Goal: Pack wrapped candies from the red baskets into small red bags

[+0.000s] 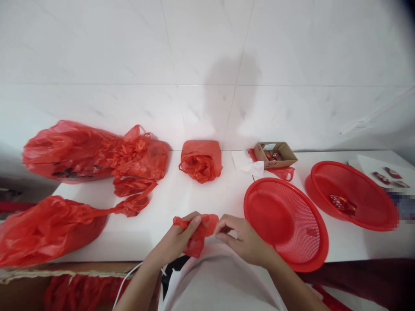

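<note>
A small, crumpled red plastic bag (196,240) is in front of my body at the table's near edge. My left hand (185,233) is closed on it, thumb on top, with part of the film sticking out past the fingers. My right hand (238,237) has its thumb and fingers curled into a pinch at the bag's right edge. The exact contact of those fingertips is hard to make out. Just right of that hand stands a red plastic basket (275,216) with a perforated side.
Filled red bags (68,151) lie at the left, another bundled bag (200,160) by the wall. A small cardboard box (275,157) holds wrapped pieces. At right, a second red basket (359,190) contains red packets (343,204). An open carton (26,287) with red bags sits below left.
</note>
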`<action>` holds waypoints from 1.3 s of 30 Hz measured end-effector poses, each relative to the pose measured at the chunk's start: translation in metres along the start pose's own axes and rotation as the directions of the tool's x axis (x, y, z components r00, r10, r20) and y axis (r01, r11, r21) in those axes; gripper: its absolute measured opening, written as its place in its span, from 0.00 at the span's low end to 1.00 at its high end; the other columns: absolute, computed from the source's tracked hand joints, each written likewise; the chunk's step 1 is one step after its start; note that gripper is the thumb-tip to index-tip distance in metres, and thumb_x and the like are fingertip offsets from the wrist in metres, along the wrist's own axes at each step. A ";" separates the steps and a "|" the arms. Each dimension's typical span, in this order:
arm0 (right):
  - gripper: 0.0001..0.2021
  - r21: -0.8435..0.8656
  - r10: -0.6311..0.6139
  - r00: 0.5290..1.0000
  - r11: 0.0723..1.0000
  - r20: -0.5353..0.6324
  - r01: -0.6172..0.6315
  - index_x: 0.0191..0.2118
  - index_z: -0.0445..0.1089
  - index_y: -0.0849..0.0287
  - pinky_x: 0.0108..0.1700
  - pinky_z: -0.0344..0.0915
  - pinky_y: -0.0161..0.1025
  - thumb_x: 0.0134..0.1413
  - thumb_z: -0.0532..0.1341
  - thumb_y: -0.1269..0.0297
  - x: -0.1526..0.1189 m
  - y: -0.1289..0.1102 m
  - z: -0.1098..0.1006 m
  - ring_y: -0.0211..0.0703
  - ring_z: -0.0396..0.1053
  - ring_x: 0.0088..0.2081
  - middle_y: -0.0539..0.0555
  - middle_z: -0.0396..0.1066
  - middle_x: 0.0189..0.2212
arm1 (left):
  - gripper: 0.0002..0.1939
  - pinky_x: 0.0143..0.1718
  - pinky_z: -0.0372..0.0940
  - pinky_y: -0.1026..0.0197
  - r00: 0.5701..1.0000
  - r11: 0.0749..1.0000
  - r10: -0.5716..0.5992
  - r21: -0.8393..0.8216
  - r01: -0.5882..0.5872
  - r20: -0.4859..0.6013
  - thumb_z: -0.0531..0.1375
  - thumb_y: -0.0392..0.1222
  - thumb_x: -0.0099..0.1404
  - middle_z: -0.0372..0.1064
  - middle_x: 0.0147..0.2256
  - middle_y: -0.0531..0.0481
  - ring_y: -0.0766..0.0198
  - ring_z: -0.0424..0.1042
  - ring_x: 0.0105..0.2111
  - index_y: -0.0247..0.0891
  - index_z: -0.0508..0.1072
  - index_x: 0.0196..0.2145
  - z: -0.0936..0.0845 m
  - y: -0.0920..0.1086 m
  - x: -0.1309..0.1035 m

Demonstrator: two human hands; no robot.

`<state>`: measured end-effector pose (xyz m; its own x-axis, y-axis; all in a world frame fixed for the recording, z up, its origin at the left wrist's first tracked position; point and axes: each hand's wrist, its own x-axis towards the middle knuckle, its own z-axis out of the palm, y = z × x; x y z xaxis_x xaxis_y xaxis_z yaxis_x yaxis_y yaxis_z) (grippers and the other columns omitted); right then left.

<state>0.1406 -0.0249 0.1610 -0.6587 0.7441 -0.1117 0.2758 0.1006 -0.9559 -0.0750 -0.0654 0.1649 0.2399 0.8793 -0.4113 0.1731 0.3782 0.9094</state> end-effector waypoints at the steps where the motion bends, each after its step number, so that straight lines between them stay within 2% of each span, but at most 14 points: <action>1: 0.05 0.032 0.007 1.000 0.999 0.006 -0.007 0.33 0.69 0.57 0.39 0.64 0.35 0.57 0.57 0.71 -0.002 0.000 0.000 0.36 0.67 0.34 0.48 0.70 0.31 | 0.22 0.26 0.54 0.66 1.000 1.000 0.005 0.001 -0.005 -0.007 0.45 0.58 0.69 0.57 0.21 0.58 0.69 0.56 0.22 0.38 0.65 0.33 0.000 0.000 0.000; 6: 0.09 0.017 -0.107 0.990 0.994 -0.090 0.108 0.42 0.69 0.55 0.45 0.64 0.37 0.54 0.61 0.70 0.004 -0.006 0.005 0.39 0.67 0.42 0.51 0.70 0.40 | 0.21 0.31 0.57 0.65 0.998 0.998 0.045 0.032 -0.046 0.035 0.47 0.57 0.69 0.62 0.25 0.55 0.68 0.61 0.26 0.38 0.66 0.31 0.006 0.006 0.002; 9: 0.03 -0.014 -0.083 0.990 0.997 -0.116 0.082 0.36 0.69 0.57 0.40 0.64 0.36 0.57 0.58 0.69 0.007 -0.011 0.010 0.37 0.67 0.36 0.50 0.70 0.34 | 0.20 0.30 0.58 0.65 0.997 0.999 0.054 0.001 -0.054 0.064 0.47 0.56 0.70 0.62 0.24 0.56 0.68 0.62 0.25 0.38 0.65 0.31 0.009 0.007 0.003; 11: 0.04 0.030 -0.047 0.997 0.998 -0.068 0.049 0.33 0.69 0.57 0.38 0.64 0.35 0.58 0.58 0.68 0.004 -0.016 0.009 0.37 0.67 0.34 0.49 0.70 0.32 | 0.20 0.31 0.60 0.65 0.997 0.997 0.070 -0.018 -0.069 0.038 0.47 0.55 0.70 0.65 0.25 0.55 0.68 0.64 0.26 0.38 0.67 0.32 0.008 0.005 0.004; 15: 0.03 0.072 -0.032 0.988 0.997 0.154 0.021 0.32 0.71 0.56 0.39 0.65 0.35 0.56 0.62 0.65 -0.005 -0.026 0.001 0.37 0.68 0.34 0.49 0.72 0.32 | 0.19 0.40 0.63 0.63 0.992 0.992 0.117 0.043 -0.119 0.037 0.49 0.51 0.70 0.73 0.34 0.49 0.63 0.70 0.35 0.37 0.74 0.34 0.004 0.005 0.002; 17: 0.04 0.045 -0.045 0.994 0.998 0.097 0.041 0.37 0.72 0.54 0.42 0.65 0.36 0.56 0.61 0.64 -0.003 -0.024 0.001 0.38 0.69 0.37 0.50 0.72 0.35 | 0.16 0.44 0.63 0.62 0.986 0.986 0.140 0.079 -0.147 0.090 0.51 0.47 0.69 0.75 0.38 0.48 0.62 0.71 0.39 0.38 0.76 0.36 0.004 0.006 0.001; 20: 0.12 0.009 -0.060 0.997 0.998 -0.055 0.061 0.50 0.68 0.52 0.49 0.65 0.40 0.61 0.56 0.62 0.008 -0.012 0.006 0.41 0.68 0.46 0.52 0.72 0.44 | 0.12 0.45 0.63 0.62 0.975 0.967 0.178 0.159 -0.198 0.132 0.53 0.39 0.66 0.77 0.39 0.50 0.61 0.73 0.40 0.41 0.78 0.38 0.009 0.009 0.000; 22: 0.15 -0.003 -0.053 0.996 0.999 -0.071 0.053 0.54 0.66 0.51 0.52 0.63 0.42 0.65 0.50 0.61 0.016 -0.003 0.011 0.42 0.68 0.48 0.53 0.71 0.47 | 0.14 0.43 0.63 0.63 0.966 0.936 0.222 0.250 -0.249 0.132 0.53 0.34 0.64 0.77 0.37 0.52 0.63 0.73 0.39 0.42 0.79 0.34 0.012 0.008 0.001; 25: 0.17 0.030 -0.019 0.999 0.999 -0.050 0.020 0.55 0.65 0.51 0.54 0.62 0.43 0.67 0.46 0.58 0.021 0.007 0.018 0.42 0.69 0.49 0.53 0.71 0.48 | 0.14 0.34 0.62 0.66 0.954 0.869 0.300 0.408 -0.279 0.013 0.53 0.27 0.57 0.74 0.29 0.54 0.67 0.70 0.29 0.40 0.75 0.27 0.015 -0.002 0.006; 27: 0.17 0.096 0.002 1.000 0.995 -0.003 -0.001 0.56 0.64 0.50 0.54 0.62 0.43 0.66 0.47 0.57 0.022 0.010 0.020 0.43 0.68 0.50 0.53 0.70 0.50 | 0.12 0.30 0.61 0.67 0.915 0.836 0.381 0.470 -0.282 -0.130 0.53 0.25 0.54 0.71 0.28 0.55 0.68 0.68 0.27 0.39 0.72 0.27 0.016 -0.011 0.009; 29: 0.17 0.171 0.013 0.997 0.985 0.078 -0.026 0.56 0.63 0.51 0.52 0.63 0.41 0.65 0.49 0.56 0.021 0.012 0.021 0.42 0.67 0.49 0.53 0.69 0.49 | 0.11 0.31 0.62 0.66 0.850 0.813 0.470 0.491 -0.312 -0.239 0.54 0.27 0.57 0.70 0.34 0.52 0.67 0.69 0.30 0.39 0.72 0.32 0.016 -0.017 0.011; 31: 0.15 0.222 0.018 0.994 0.974 0.111 -0.043 0.50 0.65 0.53 0.46 0.64 0.38 0.64 0.51 0.55 0.019 0.013 0.021 0.39 0.67 0.42 0.51 0.69 0.43 | 0.10 0.34 0.64 0.64 0.813 0.793 0.521 0.499 -0.350 -0.259 0.54 0.31 0.61 0.69 0.41 0.47 0.65 0.71 0.36 0.40 0.72 0.38 0.016 -0.018 0.012; 36: 0.17 0.158 0.066 0.996 0.986 -0.055 -0.057 0.30 0.60 0.57 0.31 0.56 0.32 0.65 0.49 0.50 0.014 0.013 0.021 0.34 0.56 0.28 0.45 0.58 0.25 | 0.15 0.43 0.65 0.61 0.898 0.792 0.439 0.481 -0.376 -0.020 0.51 0.41 0.69 0.73 0.42 0.46 0.61 0.71 0.41 0.44 0.74 0.48 0.003 -0.008 0.011; 39: 0.18 0.031 0.073 0.979 0.997 -0.190 -0.068 0.30 0.61 0.56 0.30 0.55 0.33 0.65 0.47 0.50 0.011 0.021 0.014 0.36 0.57 0.27 0.46 0.60 0.23 | 0.16 0.44 0.65 0.59 0.914 0.810 0.402 0.485 -0.330 -0.049 0.51 0.46 0.70 0.75 0.39 0.46 0.60 0.72 0.40 0.44 0.77 0.45 -0.021 -0.015 0.007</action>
<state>0.1296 -0.0238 0.1363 -0.4915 0.8616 -0.1271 0.2976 0.0290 -0.9542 -0.0958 -0.0590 0.1494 0.2424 0.9701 -0.0074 0.5241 -0.1245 0.8425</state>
